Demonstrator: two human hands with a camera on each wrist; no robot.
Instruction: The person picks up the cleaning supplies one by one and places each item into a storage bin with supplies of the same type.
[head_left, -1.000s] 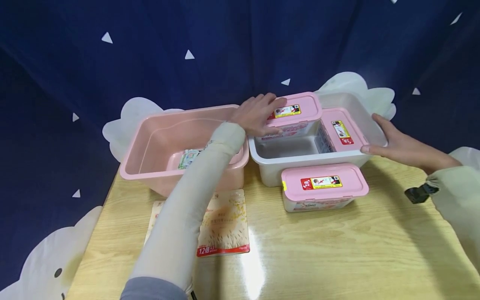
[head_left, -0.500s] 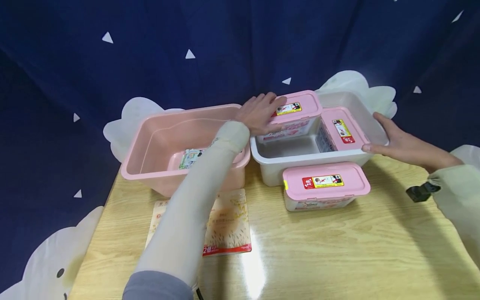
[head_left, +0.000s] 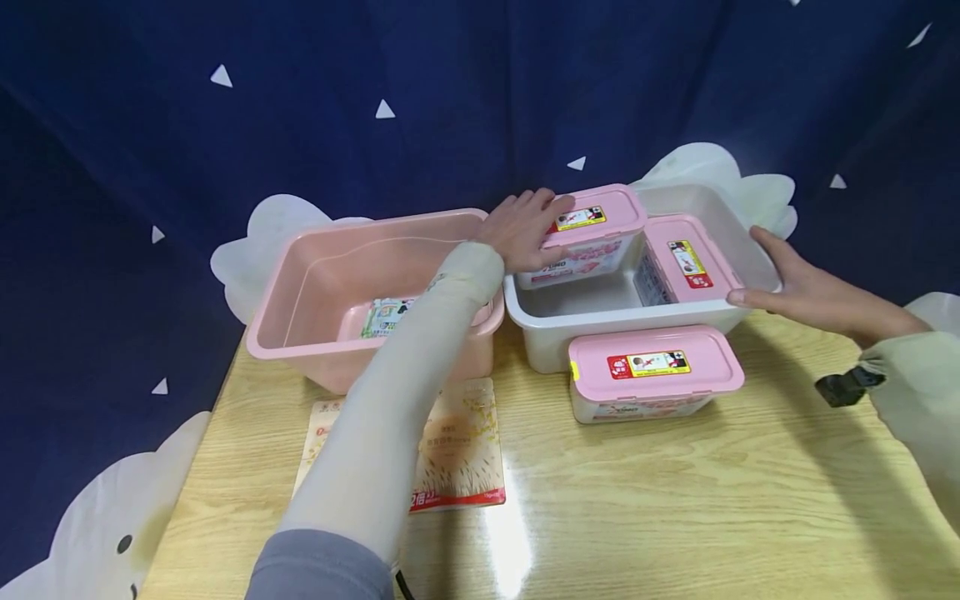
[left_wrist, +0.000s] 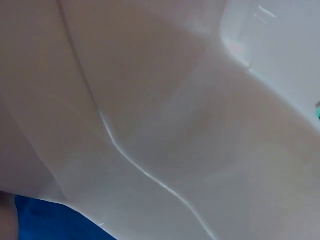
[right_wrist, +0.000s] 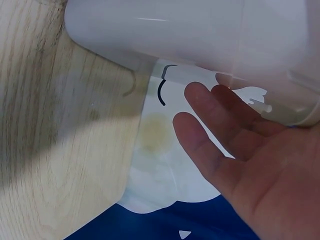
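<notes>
Step in hand looks like rear-box placement. The rear box (head_left: pixel 615 215) is held at the left rear of the white bin (head_left: pixel 547 337), long side along the back wall, right end just beside the side box (head_left: pixel 697 258). Left grip (head_left: pixel 517 233) is clamped on its left end: fingers over the lid, thumb at the near face. Nothing of that hold is shown in the left wrist view, so firmness cannot be told. Lid is seen higher than the side box's; base contact with the bin floor cannot be told.

Right grip (head_left: pixel 813 300) is not clamped: thumb and index set at the bin's right rim, other fingers loose and spread below. Judged a light brace only; should be firmed up if the box is pushed rightward.

Box should be lowered level and pressed near mid-lid; with load at the left end only, the right end may be tipped up. Pull on the lid edge should be avoided, as the lid could be popped. If set flush to the back wall, the front strip is left usable, perhaps for the loose box (head_left: pixel 652 382) on the tabletop (head_left: pixel 637 500). Left forearm (head_left: pixel 401 400) is stretched across the pink tub (head_left: pixel 322 362); its rim should not be dragged.
</notes>
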